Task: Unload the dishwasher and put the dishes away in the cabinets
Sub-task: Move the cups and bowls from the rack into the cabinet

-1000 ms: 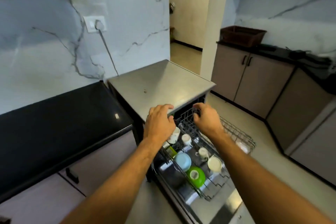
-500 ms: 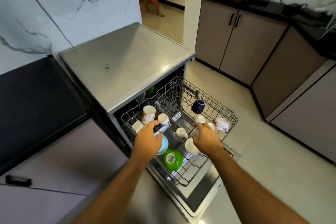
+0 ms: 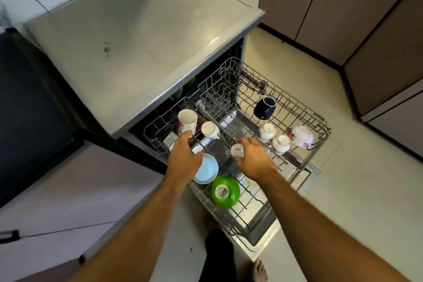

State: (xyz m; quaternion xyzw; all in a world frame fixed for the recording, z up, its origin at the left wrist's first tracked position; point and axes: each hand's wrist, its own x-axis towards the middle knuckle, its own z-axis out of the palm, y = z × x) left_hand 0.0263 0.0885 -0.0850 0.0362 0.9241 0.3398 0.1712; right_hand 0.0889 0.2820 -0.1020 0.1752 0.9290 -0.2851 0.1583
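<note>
The dishwasher point(image 3: 142, 36) stands open with its upper wire rack point(image 3: 320, 127) pulled out. My left hand point(image 3: 183, 159) reaches over the rack's front left; its fingertips touch a tall floral mug point(image 3: 187, 121), and nothing is held. My right hand point(image 3: 254, 159) has thumb and fingers closed around a small white cup point(image 3: 237, 150) mid-rack. Also in the rack are a tilted white cup point(image 3: 210, 130), a navy cup point(image 3: 264, 107), two white cups point(image 3: 267, 131) and a floral cup point(image 3: 302, 136). Below lie a light blue bowl point(image 3: 208, 170) and a green bowl point(image 3: 225, 191).
The lowered dishwasher door point(image 3: 263, 233) juts out over the floor in front of my feet point(image 3: 261, 270). A black counter point(image 3: 27, 98) with pale cabinet fronts below is at the left. Brown base cabinets point(image 3: 320, 7) line the far right wall.
The upper rack has been pulled out of the dishwasher. My view has tipped down. My left hand moved to the floral mug and my right hand closed on the small white cup.
</note>
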